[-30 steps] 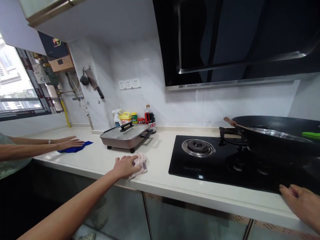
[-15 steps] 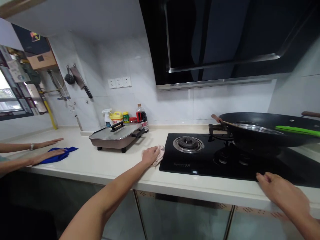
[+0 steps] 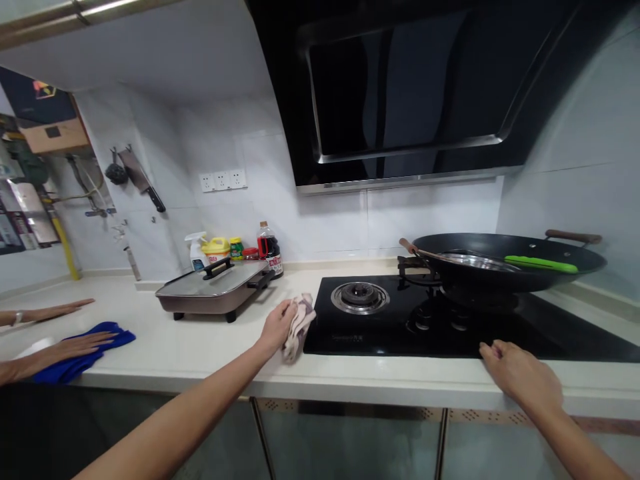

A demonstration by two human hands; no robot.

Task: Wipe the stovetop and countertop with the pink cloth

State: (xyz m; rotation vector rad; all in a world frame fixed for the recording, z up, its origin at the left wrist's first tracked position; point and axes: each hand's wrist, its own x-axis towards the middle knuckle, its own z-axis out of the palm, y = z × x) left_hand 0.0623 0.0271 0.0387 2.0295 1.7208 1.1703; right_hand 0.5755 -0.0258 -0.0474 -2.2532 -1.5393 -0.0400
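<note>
My left hand (image 3: 277,326) grips a crumpled, pale pinkish cloth (image 3: 300,327) at the left edge of the black gas cooktop (image 3: 370,340). The cloth hangs in folds beside the glass, over the white countertop (image 3: 200,347). My right hand (image 3: 520,373) is curled into a fist by the cooktop's front edge, and nothing shows in it. Behind that hand, a large black wok (image 3: 540,247) sits on the right burner, with a metal lid or bowl (image 3: 473,261) and a green-handled utensil (image 3: 540,264) inside. The left burner (image 3: 360,297) is bare.
An electric pan with a glass lid (image 3: 215,287) stands left of the cloth. Behind it are a spray bottle (image 3: 197,250) and a sauce bottle (image 3: 270,250). Another person's hand (image 3: 85,345) presses a blue cloth (image 3: 113,335) at far left. A range hood (image 3: 400,100) overhangs the cooktop.
My left hand has drawn the cloth up from the counter beside the cooktop, and more of its folds show. The view has shifted right. The other person's hand has slid over the blue cloth.
</note>
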